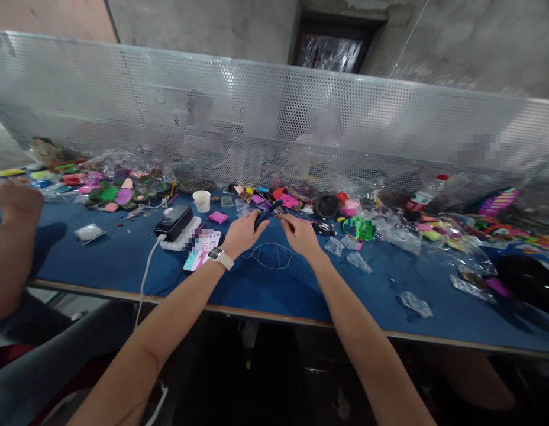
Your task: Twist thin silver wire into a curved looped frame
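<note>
My left hand (244,232), with a pale watch (219,255) on the wrist, is closed round a small dark blue piece (266,214) held just above the blue table (265,290). My right hand (300,232) meets it from the right, fingertips pinched at the same piece. Below my hands a thin outline of an oval shape (271,255) shows on the blue surface. Small colourful pieces lie scattered just beyond my fingers.
A perforated metal screen (274,124) closes off the back. A white cup (202,200), a black charger on a white block (175,224) with a white cable, a card (202,248), a black round lid (326,205), a bottle (423,195) and clear bags lie about. Another person's arm (10,236) rests at the left.
</note>
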The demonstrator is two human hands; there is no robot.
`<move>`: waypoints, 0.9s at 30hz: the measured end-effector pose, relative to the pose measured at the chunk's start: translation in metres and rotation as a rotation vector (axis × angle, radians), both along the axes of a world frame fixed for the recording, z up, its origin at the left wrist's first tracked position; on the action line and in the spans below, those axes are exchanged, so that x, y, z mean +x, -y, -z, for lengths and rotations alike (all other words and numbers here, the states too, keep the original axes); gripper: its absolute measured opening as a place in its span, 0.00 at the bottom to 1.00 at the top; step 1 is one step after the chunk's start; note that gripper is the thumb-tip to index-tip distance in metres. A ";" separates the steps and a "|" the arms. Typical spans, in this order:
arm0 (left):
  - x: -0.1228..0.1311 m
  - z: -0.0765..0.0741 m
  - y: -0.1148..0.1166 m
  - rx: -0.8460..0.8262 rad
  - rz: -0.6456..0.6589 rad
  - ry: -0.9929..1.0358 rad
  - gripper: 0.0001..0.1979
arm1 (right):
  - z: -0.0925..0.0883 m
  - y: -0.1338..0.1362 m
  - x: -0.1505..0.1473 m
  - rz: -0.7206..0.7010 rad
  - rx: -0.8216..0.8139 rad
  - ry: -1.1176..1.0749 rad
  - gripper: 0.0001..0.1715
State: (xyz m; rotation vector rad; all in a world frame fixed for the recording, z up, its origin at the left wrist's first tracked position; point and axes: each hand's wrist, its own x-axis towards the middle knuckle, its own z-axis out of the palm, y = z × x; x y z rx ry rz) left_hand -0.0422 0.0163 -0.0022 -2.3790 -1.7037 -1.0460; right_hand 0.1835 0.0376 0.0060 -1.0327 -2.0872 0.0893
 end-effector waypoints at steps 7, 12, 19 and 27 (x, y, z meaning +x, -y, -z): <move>-0.001 -0.005 0.002 -0.033 0.007 0.037 0.25 | -0.005 -0.003 0.010 -0.127 -0.151 -0.242 0.30; -0.001 -0.009 0.002 -0.030 0.009 0.063 0.26 | -0.001 -0.022 0.026 -0.223 -0.293 -0.625 0.33; 0.002 -0.015 0.008 -0.094 -0.007 -0.106 0.28 | 0.001 -0.014 0.019 -0.336 -0.146 -0.402 0.42; 0.008 -0.020 0.016 -0.160 -0.005 -0.291 0.32 | -0.007 -0.003 0.007 -0.282 0.063 -0.389 0.21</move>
